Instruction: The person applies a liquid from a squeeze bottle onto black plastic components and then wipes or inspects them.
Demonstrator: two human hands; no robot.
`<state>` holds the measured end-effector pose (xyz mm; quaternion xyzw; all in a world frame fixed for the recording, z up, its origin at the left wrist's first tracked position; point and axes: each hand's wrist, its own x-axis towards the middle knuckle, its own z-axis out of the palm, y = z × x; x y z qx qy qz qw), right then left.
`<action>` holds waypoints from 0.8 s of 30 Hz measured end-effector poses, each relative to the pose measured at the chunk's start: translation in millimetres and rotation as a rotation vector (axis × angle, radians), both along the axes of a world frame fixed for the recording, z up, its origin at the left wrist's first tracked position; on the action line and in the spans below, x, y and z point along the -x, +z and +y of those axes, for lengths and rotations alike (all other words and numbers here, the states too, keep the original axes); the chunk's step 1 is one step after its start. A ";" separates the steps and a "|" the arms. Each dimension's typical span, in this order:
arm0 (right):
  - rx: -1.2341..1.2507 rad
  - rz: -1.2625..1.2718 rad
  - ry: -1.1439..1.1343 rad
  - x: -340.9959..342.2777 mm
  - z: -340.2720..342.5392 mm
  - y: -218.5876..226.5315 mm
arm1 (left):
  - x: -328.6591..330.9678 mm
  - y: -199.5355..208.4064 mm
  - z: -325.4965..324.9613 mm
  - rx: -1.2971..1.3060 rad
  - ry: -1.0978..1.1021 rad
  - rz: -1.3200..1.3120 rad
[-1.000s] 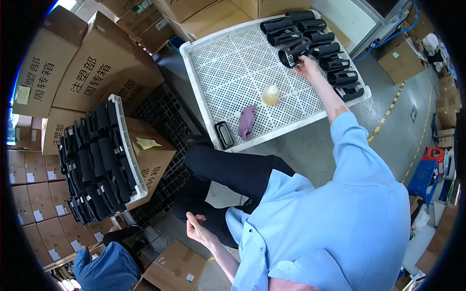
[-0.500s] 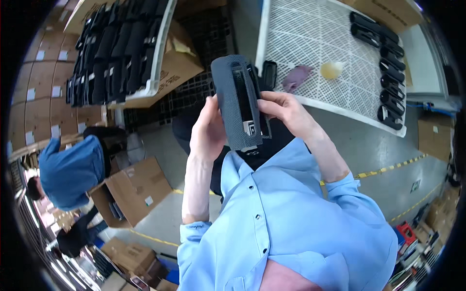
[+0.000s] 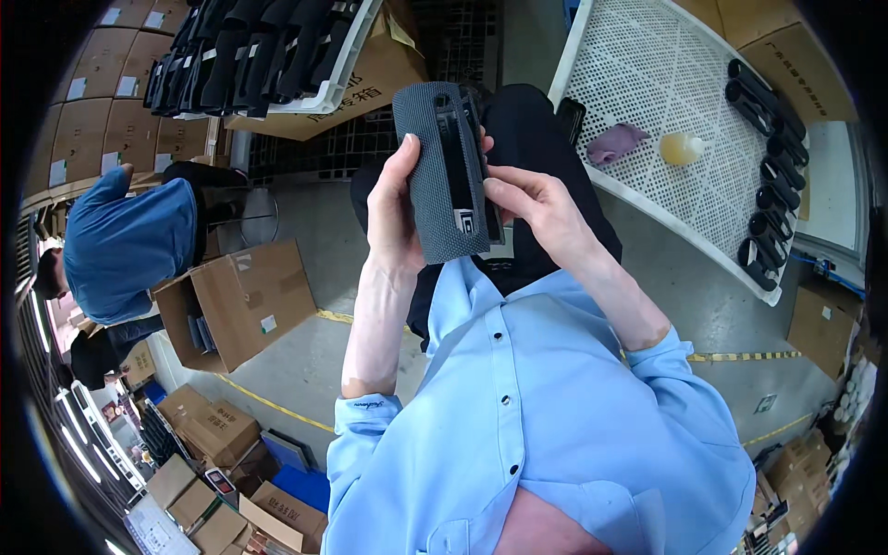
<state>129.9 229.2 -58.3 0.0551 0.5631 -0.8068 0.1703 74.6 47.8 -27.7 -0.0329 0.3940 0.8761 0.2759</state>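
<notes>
Held upright in front of my chest is a portable speaker [image 3: 427,185], a long rounded body in dark grey woven mesh. A black recessed strip with a small white printed label near its lower end runs along it. My left hand [image 3: 393,203] wraps round its left side, thumb on the mesh, some fingertips showing behind the far edge. Thumb and fingers of my right hand [image 3: 536,208] are closed at the speaker's right edge, beside the black strip; what the fingertips press on there is partly hidden.
A white perforated tray [image 3: 638,92] at the right bears a purple cloth [image 3: 615,143], a bottle of yellowish liquid [image 3: 682,148] and several black speakers [image 3: 777,185]. Another tray [image 3: 347,88] at far left is packed with dark pieces. A co-worker [image 3: 134,245] bends near an open carton [image 3: 240,301].
The view has shifted, so trays and cartons sit elsewhere in the picture. The speaker stays in both hands, turned slightly. Fingertips of my left hand now show behind its right edge.
</notes>
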 end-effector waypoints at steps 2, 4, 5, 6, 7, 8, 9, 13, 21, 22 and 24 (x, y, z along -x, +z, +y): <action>0.007 -0.003 -0.003 0.4 1.3 -1.9 | 0.3 1.0 2.0 0.018 -0.006 -0.009; 0.029 0.006 -0.010 0.9 2.1 -4.3 | 1.1 2.4 4.1 0.070 -0.004 0.013; 0.041 0.010 -0.013 1.2 2.3 -5.2 | 1.4 3.1 5.1 0.097 -0.003 0.024; 0.053 0.014 -0.016 1.5 2.5 -5.6 | 1.6 3.7 5.9 0.123 -0.001 0.035; 0.051 0.014 -0.018 2.2 3.2 -5.2 | 1.7 3.9 6.9 0.122 -0.004 0.035; 0.056 0.017 -0.023 3.3 3.5 -4.1 | 1.7 4.3 7.3 0.137 -0.006 0.040; 0.062 0.021 -0.026 4.5 3.6 -2.8 | 1.7 4.9 7.4 0.153 -0.008 0.045; 0.032 0.064 -0.082 8.2 2.3 -3.3 | 5.5 11.3 4.5 0.270 0.043 0.141; -0.065 0.107 -0.259 11.5 9.2 -12.1 | 32.0 38.9 -22.6 0.776 0.233 0.859; -0.062 0.120 -0.243 11.5 10.2 -11.8 | 37.0 45.5 -26.9 0.783 0.253 0.865; -0.051 0.092 -0.230 8.6 11.2 -10.7 | 50.5 63.9 -35.0 0.957 0.285 1.232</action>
